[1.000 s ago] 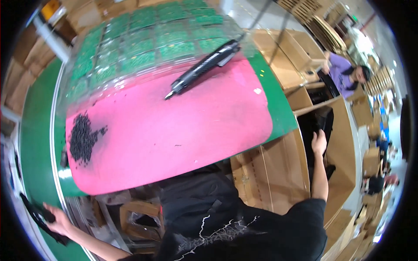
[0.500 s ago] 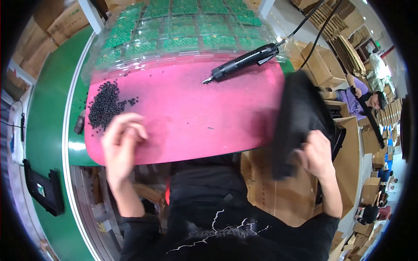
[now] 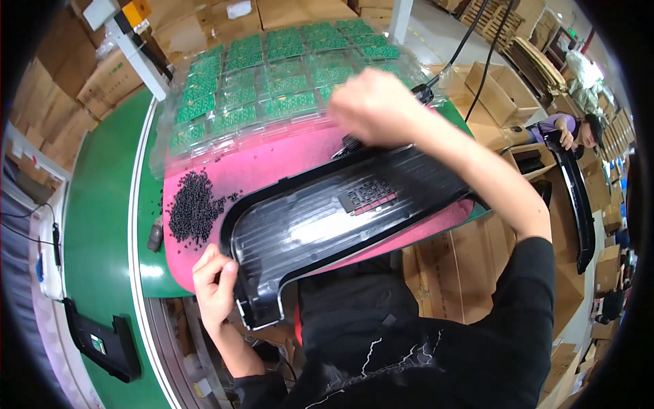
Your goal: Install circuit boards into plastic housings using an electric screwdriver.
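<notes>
A long black plastic housing (image 3: pixel 300 235) lies open side up across the pink mat, its left end overhanging the near edge. My left hand (image 3: pixel 214 283) grips its left rim, thumb on top. A small dark part with keypad-like rows and a reddish strip (image 3: pixel 371 198) sits inside the housing. My right hand (image 3: pixel 375 105), curled and blurred, is over the electric screwdriver (image 3: pixel 422 93) and the near edge of the board trays. It hides most of the screwdriver; its fingers are not clear, and whether it touches anything cannot be seen.
Black screws (image 3: pixel 194 211) lie heaped on the mat's (image 3: pixel 272 153) left. Green circuit boards (image 3: pixel 289 105) fill clear trays behind. Another black housing (image 3: pixel 102 344) rests on the green surface at left. Cardboard boxes (image 3: pixel 504 92) and a person with a black panel (image 3: pixel 572 198) are at right.
The black housing has come from the right onto the mat. My left hand now holds its left end. My right hand has let go of it and moved forward over the screwdriver.
</notes>
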Demonstrator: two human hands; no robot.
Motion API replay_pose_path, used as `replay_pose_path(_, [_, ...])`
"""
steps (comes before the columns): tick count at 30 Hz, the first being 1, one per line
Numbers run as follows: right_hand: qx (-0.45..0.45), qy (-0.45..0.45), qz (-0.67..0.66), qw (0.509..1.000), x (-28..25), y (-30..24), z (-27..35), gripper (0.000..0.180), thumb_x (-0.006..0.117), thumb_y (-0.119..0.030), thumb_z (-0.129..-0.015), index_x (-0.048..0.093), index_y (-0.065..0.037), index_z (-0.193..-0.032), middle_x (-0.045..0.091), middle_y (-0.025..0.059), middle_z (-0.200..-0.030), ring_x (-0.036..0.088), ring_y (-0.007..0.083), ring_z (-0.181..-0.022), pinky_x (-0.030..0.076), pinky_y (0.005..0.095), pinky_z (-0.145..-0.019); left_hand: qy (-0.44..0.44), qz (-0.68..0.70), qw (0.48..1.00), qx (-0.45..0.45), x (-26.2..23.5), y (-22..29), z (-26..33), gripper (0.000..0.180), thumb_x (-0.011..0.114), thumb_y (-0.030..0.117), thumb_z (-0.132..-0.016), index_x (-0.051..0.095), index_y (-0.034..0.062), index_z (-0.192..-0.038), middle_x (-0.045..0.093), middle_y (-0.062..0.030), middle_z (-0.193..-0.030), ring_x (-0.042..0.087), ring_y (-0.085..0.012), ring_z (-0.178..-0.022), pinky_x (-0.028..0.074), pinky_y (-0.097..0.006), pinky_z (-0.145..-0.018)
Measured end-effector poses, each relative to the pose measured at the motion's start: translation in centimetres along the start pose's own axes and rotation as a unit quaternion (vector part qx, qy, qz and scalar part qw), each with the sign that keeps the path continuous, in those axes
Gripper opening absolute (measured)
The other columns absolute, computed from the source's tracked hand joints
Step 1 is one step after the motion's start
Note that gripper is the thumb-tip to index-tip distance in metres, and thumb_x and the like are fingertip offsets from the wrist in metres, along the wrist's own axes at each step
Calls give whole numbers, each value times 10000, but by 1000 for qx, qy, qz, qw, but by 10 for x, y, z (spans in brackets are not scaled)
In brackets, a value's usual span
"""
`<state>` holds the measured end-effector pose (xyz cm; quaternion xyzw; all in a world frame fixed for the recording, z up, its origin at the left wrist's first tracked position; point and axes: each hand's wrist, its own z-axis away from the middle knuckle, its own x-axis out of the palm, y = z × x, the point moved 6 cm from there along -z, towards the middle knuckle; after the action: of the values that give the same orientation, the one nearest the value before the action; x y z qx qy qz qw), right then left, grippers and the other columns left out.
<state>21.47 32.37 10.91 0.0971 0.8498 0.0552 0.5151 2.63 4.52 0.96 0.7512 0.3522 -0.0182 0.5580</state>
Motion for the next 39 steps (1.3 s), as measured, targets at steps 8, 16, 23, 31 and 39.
replay_pose_path(8, [386,-220,242,862,69,222,47,370,572,-84,-861,581,-73,-1231,644,94,-1238,591,237,-1199,466,475,-984,15,85,996,9,-7,-14,1,376,649,256,-873,560,-10,-623,441,-18,-624,371,-137,-646,259,-305,-587])
replay_pose_path(16, [407,-257,146,864,104,246,56,598,595,-57,-863,462,-185,-1431,578,62,-1359,472,229,-1340,363,471,-1089,38,76,996,-3,-5,-12,0,368,645,236,-837,541,-10,-584,455,-32,-580,373,-145,-620,291,-316,-667])
replay_pose_path(23, [389,-218,204,872,101,235,46,377,543,-157,-930,589,-182,-1303,625,37,-1287,513,210,-1288,365,458,-1076,45,40,998,1,-9,-21,2,413,609,264,-880,497,14,-571,454,-30,-540,394,-150,-605,357,-360,-928])
replay_pose_path(31, [214,63,362,905,61,173,6,106,599,-186,-814,657,-122,-874,667,25,-825,636,195,-944,453,380,-825,46,15,999,6,-11,-23,6,441,586,284,-917,437,31,-587,390,-25,-560,358,-147,-611,362,-384,-954])
replay_pose_path(39, [145,-132,115,974,52,-8,-92,399,673,-482,-785,776,-150,-980,739,59,-1055,665,252,-951,521,455,-879,27,-2,1000,15,-12,-30,-1,453,525,257,-960,384,54,-580,363,-21,-531,321,-130,-576,229,-486,-1184])
